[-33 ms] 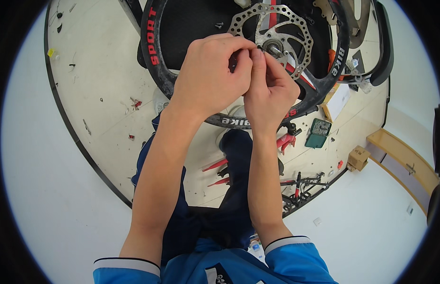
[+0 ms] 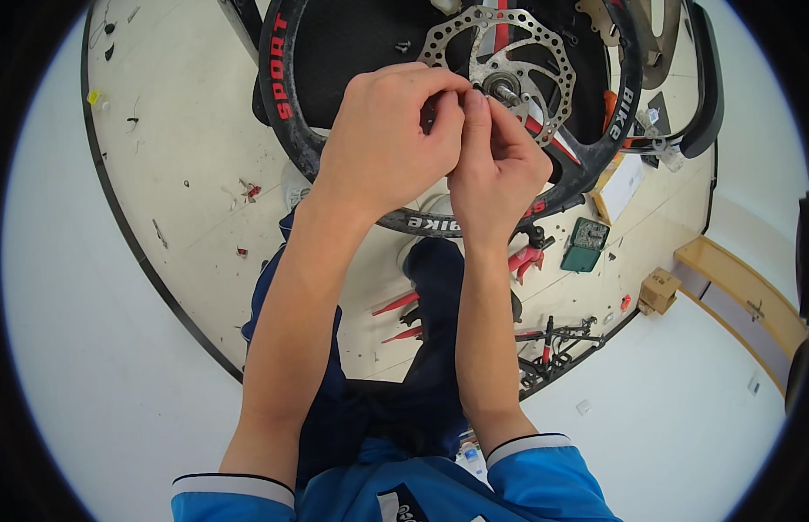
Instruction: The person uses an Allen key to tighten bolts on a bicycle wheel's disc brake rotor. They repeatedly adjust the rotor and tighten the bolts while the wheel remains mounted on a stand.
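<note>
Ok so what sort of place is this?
Probably a bike workshop or repair space: there's a bike wheel with a metal brake disc, more bike parts by the wall, and an open green case on the floor.

Perforated round metal disc sits at centre of black spoked wheel. Bare left hand and bare right hand are over wheel, meeting just left of metal axle. On pale tiled floor, right side: open green rectangular case. Farther right: brown cardboard box.
</note>
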The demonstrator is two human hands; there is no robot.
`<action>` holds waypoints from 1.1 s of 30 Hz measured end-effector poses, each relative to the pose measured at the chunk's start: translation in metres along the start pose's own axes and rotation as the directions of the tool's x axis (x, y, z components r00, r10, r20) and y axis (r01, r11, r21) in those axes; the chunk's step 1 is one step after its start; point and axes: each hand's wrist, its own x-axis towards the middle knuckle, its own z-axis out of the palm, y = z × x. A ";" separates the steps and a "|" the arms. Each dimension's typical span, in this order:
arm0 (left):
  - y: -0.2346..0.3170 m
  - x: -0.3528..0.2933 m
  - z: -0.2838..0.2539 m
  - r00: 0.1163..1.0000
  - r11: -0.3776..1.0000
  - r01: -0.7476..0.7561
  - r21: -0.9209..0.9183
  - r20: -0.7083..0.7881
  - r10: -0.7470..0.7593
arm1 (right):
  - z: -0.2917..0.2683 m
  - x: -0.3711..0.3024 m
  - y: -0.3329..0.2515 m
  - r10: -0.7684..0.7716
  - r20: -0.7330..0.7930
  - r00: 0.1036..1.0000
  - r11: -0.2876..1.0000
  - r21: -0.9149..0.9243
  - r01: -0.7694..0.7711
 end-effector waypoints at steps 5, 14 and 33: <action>0.001 -0.001 -0.002 1.000 1.000 0.016 -0.002 0.004 -0.016 | -0.003 0.001 -0.009 0.168 0.093 0.981 0.973 0.144 -0.180; -0.003 0.000 -0.001 0.994 0.998 0.056 -0.021 -0.090 -0.058 | -0.013 0.011 -0.011 0.241 0.255 0.937 0.944 0.164 -0.287; -0.005 0.007 -0.001 0.958 0.955 0.286 0.080 -0.037 -0.284 | -0.001 -0.004 -0.010 0.046 0.230 0.972 0.974 -0.227 0.007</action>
